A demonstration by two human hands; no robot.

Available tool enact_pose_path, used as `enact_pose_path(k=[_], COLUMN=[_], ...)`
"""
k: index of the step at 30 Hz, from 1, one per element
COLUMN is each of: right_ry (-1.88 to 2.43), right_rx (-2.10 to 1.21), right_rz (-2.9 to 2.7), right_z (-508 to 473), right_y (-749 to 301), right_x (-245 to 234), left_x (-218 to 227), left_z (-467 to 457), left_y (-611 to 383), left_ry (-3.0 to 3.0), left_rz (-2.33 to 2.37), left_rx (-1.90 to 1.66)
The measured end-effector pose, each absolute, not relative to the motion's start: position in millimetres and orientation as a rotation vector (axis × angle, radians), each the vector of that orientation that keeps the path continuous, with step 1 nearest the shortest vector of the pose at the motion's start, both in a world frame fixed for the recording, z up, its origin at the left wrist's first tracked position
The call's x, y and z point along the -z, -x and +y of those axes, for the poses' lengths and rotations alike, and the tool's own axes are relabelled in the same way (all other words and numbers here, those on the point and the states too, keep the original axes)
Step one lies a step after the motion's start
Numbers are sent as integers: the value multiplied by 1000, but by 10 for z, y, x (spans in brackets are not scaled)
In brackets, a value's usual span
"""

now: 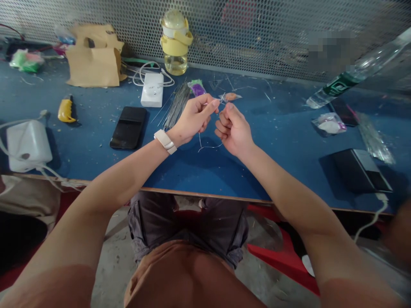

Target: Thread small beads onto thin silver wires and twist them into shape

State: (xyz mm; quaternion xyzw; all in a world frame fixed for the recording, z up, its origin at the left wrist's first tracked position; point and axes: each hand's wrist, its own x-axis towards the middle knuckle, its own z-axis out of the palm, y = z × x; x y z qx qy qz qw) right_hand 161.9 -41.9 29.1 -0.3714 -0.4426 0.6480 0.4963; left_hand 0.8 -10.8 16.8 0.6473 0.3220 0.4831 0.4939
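Over the blue table, my left hand (pixel 196 114) pinches a thin metal wire (pixel 212 147) between thumb and fingertips. My right hand (pixel 236 130) is closed beside it, fingers curled, also gripping the wire. Crossed wire ends stick out between the two thumbs, and a loose length of the wire droops below the hands. Just behind my left hand lies a bundle of straight grey wires (pixel 177 105), with a small purple and green packet (pixel 197 87) at its end. A small clear packet with orange contents (pixel 231 96) rests beyond my fingertips.
On the blue table (pixel 205 175) are a black phone (pixel 128 127), a white power bank (pixel 152 92), a yellow cutter (pixel 66 111), and a yellow-topped bottle (pixel 175 47). At right are a tilted water bottle (pixel 349 79), another wire bundle (pixel 375 137) and a black device (pixel 361 171). Perforated metal mesh (pixel 272 38) stands behind.
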Motion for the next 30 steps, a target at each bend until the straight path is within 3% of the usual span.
enact_pose_path(k=[6, 30], right_ry=[828, 897], right_rx=[-1663, -1421], right_rz=[-1045, -1031], right_z=[-469, -484], right_y=[-1615, -1596], right_x=[-330, -315], left_x=[-162, -111], left_z=[-126, -135], left_y=[-27, -56], left_ry=[-1540, -1537], left_rz=[782, 620], left_rx=[-1176, -1176])
